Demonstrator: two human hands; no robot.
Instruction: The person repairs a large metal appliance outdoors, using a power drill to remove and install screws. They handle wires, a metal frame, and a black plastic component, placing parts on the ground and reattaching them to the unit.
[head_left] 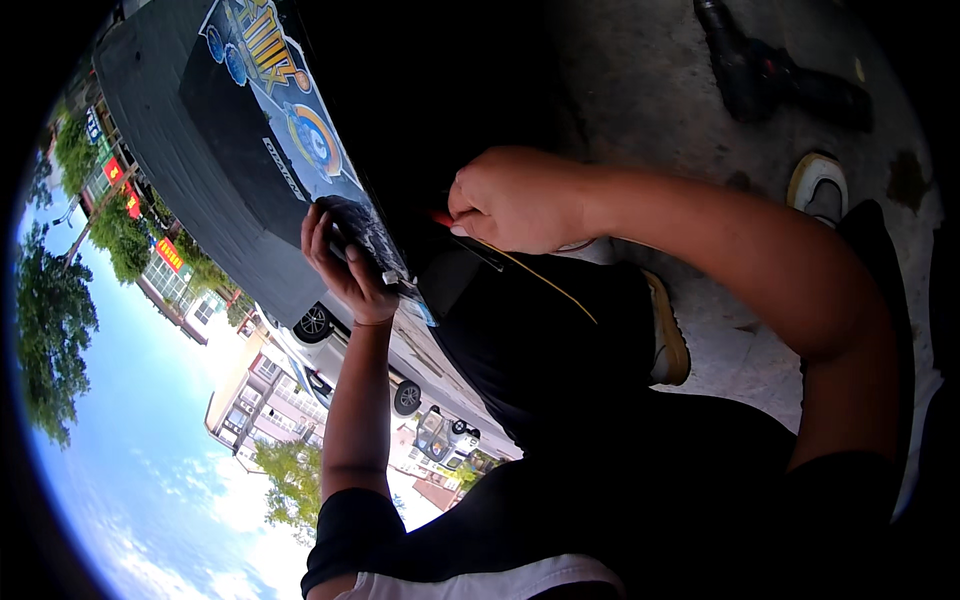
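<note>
My left hand [345, 268] lies on a dark panel [255, 165] covered in colourful stickers. Its fingers are bent over the panel near its lower end, with the thumb apart from them. Close to the thumb is a small pale piece [389, 277]. My right hand [515, 200] is closed, with a thin red object [440, 217] showing at its fingertips; its kind is not clear. A thin yellow strand [550, 283], like a wire, runs from under this hand toward my dark-clothed leg. Deep shadow hides what lies beyond the right hand's fingers.
A dark cordless drill [770, 75] lies on the concrete floor [720, 355] at the upper right. My shoes [668, 330] rest on that floor. Parked vehicles [315, 325], buildings [265, 385] and trees [50, 330] appear sideways outdoors at the left.
</note>
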